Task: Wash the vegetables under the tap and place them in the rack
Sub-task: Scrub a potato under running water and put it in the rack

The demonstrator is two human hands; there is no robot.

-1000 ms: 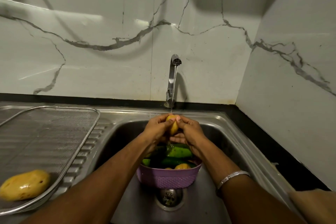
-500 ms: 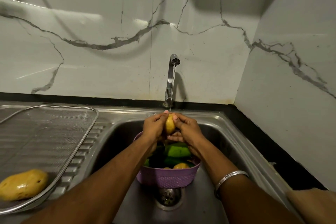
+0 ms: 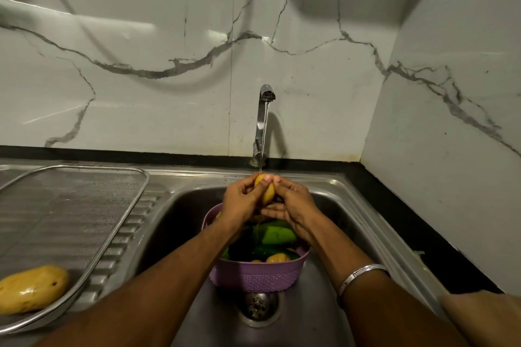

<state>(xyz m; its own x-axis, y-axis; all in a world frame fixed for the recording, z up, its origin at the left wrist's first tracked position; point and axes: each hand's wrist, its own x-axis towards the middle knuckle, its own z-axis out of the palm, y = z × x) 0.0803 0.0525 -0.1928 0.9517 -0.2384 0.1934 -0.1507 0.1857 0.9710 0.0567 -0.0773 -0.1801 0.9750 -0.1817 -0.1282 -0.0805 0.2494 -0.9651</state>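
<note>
A small yellow potato [image 3: 267, 191] sits under the thin stream from the chrome tap [image 3: 263, 118]. My left hand [image 3: 241, 200] and my right hand [image 3: 293, 205] both grip it, fingers curled round its sides. Below them a purple basket [image 3: 253, 276] stands in the sink [image 3: 180, 217], holding green vegetables [image 3: 277, 234] and another small potato [image 3: 277, 258]. On the left, a wire mesh rack [image 3: 70, 220] lies on the draining board with one large washed potato [image 3: 32, 289] at its near corner.
The drain strainer [image 3: 258, 308] lies just in front of the basket. Marble walls close off the back and the right side, with a black counter strip [image 3: 394, 205] along the sink's right edge. A silver bangle [image 3: 358, 276] is on my right wrist.
Both hands keep turning the small potato under the water; they rose slightly toward the tap and the potato has rotated between the fingers. Nothing else moved.
</note>
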